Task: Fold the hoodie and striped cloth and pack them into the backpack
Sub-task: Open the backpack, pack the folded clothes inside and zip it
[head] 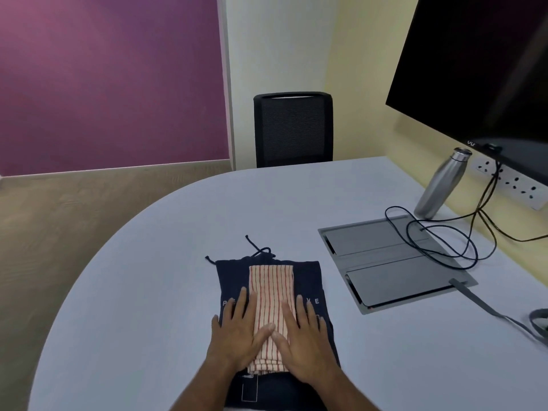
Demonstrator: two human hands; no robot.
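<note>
On top of the folded hoodie (231, 280), striped cloth (271, 295) under flat, open left hand (241, 330) and right hand (305, 339), nothing gripped; likely to slide off once lifted.

You see soft matt cloth in the navy hoodie (231, 280) and striped cloth (271, 295), a smooth matt table (148, 277), and a brushed-metal bottle (441, 182) at right.

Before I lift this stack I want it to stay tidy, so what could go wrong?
The striped cloth only lies loose on the folded hoodie, so it may slide off or unfold. The hoodie's drawstrings trail out and could snag. No backpack is in view, so you may have to carry the stack.
</note>
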